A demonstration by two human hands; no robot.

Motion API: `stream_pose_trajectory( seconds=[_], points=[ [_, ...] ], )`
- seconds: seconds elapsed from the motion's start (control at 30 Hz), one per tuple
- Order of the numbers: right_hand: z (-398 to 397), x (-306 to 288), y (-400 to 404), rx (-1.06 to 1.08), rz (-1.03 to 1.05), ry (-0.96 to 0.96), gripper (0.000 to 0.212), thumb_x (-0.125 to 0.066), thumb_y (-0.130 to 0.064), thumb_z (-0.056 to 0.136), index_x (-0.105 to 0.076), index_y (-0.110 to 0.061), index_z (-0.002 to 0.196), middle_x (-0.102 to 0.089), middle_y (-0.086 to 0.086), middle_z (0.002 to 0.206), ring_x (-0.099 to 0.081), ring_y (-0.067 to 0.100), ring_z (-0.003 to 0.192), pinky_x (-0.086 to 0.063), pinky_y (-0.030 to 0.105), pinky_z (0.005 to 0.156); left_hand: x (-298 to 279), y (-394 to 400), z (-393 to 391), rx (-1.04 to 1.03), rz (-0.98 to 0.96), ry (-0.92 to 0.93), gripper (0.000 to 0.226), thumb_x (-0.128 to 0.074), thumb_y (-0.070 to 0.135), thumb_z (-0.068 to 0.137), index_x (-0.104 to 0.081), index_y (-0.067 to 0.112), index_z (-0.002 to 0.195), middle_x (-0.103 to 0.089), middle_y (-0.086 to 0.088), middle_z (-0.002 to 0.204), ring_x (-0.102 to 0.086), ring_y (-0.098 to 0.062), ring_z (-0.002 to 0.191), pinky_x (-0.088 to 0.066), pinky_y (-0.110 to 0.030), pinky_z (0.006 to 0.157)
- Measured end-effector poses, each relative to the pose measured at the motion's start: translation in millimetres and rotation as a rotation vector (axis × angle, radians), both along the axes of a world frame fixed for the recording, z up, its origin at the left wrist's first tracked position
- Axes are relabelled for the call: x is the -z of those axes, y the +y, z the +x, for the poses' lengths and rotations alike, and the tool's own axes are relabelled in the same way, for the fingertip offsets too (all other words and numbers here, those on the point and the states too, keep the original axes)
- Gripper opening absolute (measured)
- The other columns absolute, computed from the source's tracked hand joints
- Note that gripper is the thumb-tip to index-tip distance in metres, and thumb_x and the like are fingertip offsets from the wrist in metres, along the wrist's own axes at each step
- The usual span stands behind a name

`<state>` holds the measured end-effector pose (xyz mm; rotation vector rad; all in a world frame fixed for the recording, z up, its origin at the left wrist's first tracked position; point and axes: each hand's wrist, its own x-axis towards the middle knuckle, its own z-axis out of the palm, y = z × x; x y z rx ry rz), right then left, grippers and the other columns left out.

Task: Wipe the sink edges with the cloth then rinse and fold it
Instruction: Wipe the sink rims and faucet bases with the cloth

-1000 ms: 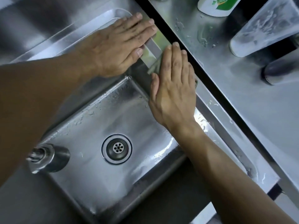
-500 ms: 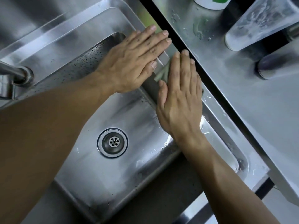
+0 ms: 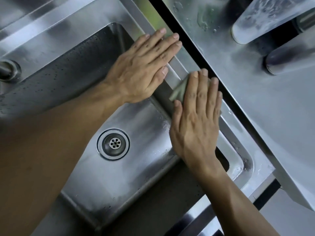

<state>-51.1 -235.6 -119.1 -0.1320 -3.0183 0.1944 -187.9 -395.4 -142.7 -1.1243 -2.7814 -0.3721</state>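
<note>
Steel sink rim (image 3: 177, 70) at frame centre is mid-wipe: flat right hand (image 3: 197, 116) presses the grey-green cloth (image 3: 179, 90), flat left hand (image 3: 144, 65) braces empty; next, probably sliding along.

To the right of the basin we see a steel counter (image 3: 255, 103) wet with droplets (image 3: 202, 17) near its far end. On it we note a frosted plastic container (image 3: 265, 17) lying tilted at the upper right, and just beside it a dark rounded object (image 3: 289, 60), too blurred for us to identify.
</note>
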Motion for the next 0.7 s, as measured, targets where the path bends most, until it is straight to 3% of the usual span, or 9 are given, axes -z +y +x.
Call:
stream_pose_trajectory(
  seconds=[0.13,0.33,0.53,0.7],
  points=[
    [23,-4,8,0.031,-0.060,-0.060,0.065,-0.032,-0.023,0.105,-0.011,-0.002,0.163,-0.004,0.018,0.172,0.001,0.031,0.160,-0.008,0.050,0.130,3,5,5,-0.064,0.018,0.021,0.059,-0.024,0.029,0.108,-0.021,0.011,0.163,-0.020,-0.007,0.171,-0.015,-0.030,0.158,-0.015,-0.047,0.128],
    [-23,-3,-9,-0.061,-0.128,-0.028,0.066,-0.036,-0.022,0.102,-0.018,-0.001,0.162,-0.013,0.019,0.171,-0.009,0.033,0.160,-0.009,0.046,0.130,6,9,12,-0.089,0.010,0.008,0.059,-0.025,0.028,0.107,-0.018,0.011,0.164,-0.018,-0.007,0.171,-0.014,-0.030,0.159,-0.014,-0.049,0.128],
    [41,-11,35,-0.005,-0.076,-0.103,0.065,-0.034,-0.025,0.103,-0.016,-0.007,0.163,-0.014,0.014,0.172,-0.010,0.030,0.160,-0.012,0.048,0.129,-2,10,16,-0.109,0.005,-0.028,0.061,-0.026,0.028,0.106,-0.018,0.011,0.164,-0.017,-0.007,0.172,-0.012,-0.030,0.159,-0.013,-0.048,0.129],
    [9,-8,22,0.082,-0.059,-0.010,0.062,-0.035,-0.033,0.106,-0.029,-0.001,0.159,-0.030,0.017,0.166,-0.026,0.034,0.155,-0.018,0.046,0.127,-5,34,33,0.066,0.092,-0.011,0.057,-0.032,0.022,0.105,-0.030,0.005,0.160,-0.028,-0.012,0.167,-0.021,-0.031,0.157,-0.016,-0.047,0.128]
  ],
)
